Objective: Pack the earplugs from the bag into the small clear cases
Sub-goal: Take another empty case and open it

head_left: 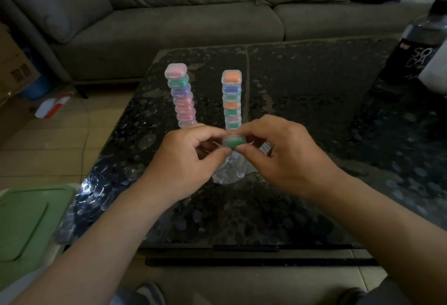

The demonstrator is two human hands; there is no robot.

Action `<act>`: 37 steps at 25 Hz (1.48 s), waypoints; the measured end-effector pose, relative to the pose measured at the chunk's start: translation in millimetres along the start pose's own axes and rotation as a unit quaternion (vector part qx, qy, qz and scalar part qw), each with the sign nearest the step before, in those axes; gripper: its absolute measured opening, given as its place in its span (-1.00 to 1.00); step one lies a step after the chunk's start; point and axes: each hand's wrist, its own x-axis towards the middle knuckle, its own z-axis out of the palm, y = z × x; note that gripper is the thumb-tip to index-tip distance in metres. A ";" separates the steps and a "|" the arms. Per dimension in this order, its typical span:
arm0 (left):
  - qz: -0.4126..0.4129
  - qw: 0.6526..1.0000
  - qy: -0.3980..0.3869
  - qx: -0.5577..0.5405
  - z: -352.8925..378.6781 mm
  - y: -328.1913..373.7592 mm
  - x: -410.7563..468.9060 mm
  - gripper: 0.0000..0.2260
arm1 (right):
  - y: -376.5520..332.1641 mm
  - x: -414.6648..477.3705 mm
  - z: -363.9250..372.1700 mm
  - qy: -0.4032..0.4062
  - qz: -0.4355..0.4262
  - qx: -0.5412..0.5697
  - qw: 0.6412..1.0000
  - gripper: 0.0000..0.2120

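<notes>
Pinching one small clear case (233, 142) with green inside, the left hand (183, 159) and right hand (287, 157) hold it; the dark bottle (417, 48) reads "SO".

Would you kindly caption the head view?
Left hand and right hand pinch a green-filled clear case over the bag, before the left stack and right stack of filled cases.

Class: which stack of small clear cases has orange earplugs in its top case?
The right stack of clear cases; the left stack has pink on top.
</notes>
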 end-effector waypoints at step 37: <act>-0.037 0.991 0.076 -0.103 13.0 1.6 61.4 -0.44 | 14.1 57.4 6.7 0.035 0.089 0.203 0.975 -0.36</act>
